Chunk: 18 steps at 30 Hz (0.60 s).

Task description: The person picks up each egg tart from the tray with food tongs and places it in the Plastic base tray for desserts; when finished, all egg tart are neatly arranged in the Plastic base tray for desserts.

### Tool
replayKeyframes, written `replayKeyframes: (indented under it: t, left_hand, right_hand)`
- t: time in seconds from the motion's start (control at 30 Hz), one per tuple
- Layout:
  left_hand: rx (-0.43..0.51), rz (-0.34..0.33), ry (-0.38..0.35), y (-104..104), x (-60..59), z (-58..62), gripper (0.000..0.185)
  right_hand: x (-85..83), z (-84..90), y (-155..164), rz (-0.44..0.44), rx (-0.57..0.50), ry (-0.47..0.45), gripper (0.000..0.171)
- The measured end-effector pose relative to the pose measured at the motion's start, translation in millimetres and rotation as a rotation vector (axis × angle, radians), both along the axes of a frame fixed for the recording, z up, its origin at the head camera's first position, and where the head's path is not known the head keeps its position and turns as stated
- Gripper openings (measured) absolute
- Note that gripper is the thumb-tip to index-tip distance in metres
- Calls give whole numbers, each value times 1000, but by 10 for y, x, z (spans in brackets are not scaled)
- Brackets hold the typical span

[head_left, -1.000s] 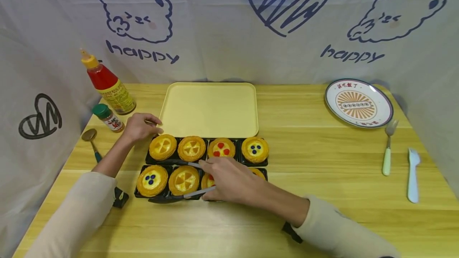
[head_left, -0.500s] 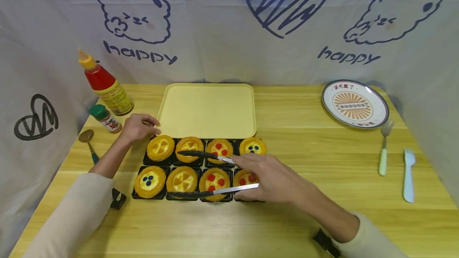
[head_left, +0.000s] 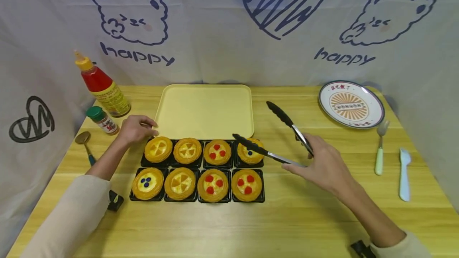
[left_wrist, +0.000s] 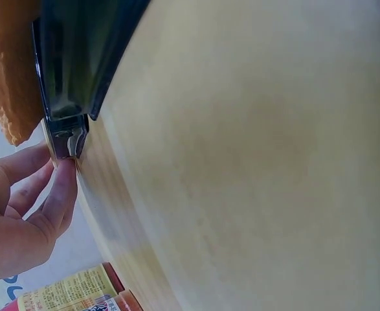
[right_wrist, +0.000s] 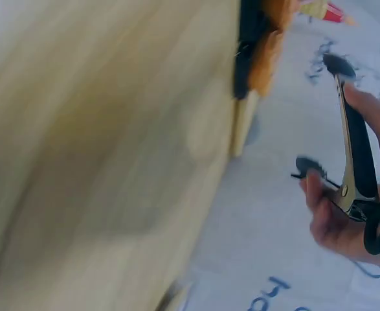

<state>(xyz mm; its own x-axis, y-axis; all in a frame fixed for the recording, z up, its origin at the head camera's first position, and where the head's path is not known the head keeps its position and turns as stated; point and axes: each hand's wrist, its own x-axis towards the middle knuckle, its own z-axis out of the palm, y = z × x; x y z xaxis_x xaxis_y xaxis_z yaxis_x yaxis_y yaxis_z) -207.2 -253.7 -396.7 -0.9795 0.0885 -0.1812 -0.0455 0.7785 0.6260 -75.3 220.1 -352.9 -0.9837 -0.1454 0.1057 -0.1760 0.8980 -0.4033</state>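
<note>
Tongs [head_left: 281,158] with black tips and metal arms are in my right hand [head_left: 328,166], spread wide with nothing between the tips. One tip is over the blueberry-topped tart [head_left: 256,154] at the back right; contact is unclear. In the right wrist view, the tongs [right_wrist: 355,146] lie along my thumb and fingers. My left hand [head_left: 135,129] pinches the near left edge of the yellow tray [head_left: 206,110]. In the left wrist view, the fingertips [left_wrist: 63,178] are beside a black plastic holder [left_wrist: 70,133]. Two rows of tarts [head_left: 181,184] sit in black holders.
A sauce bottle [head_left: 111,94], a green-capped shaker [head_left: 104,120] and a spoon [head_left: 86,144] are at the left. To the right are a patterned plate [head_left: 351,104], a fork [head_left: 380,150] and a light-blue knife [head_left: 404,176]. A printed cloth hangs behind.
My right hand has moved right, away from above the tarts, and the tongs have swung from pointing left to pointing up-left. My left hand stays at the tray edge.
</note>
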Motion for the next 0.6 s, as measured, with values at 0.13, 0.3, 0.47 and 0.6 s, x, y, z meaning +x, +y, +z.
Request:
replayKeyframes:
  t: [0.13, 0.3, 0.47, 0.6]
  left_hand:
    - [7, 5, -4, -3, 1, 5, 30]
    - [8, 11, 5, -11, 1, 4, 30]
    - [27, 15, -2, -2, 3, -12, 31]
    - [17, 9, 8, 17, 1, -22, 32]
  right_hand:
    - [-73, -120, 73, -83, 88, 85, 97]
    - [-223, -267, 92, -162, 237, 7, 102]
    - [-380, -449, 48, -209, 279, -106, 103]
    - [-464, -578, -9, -223, 273, -128, 104]
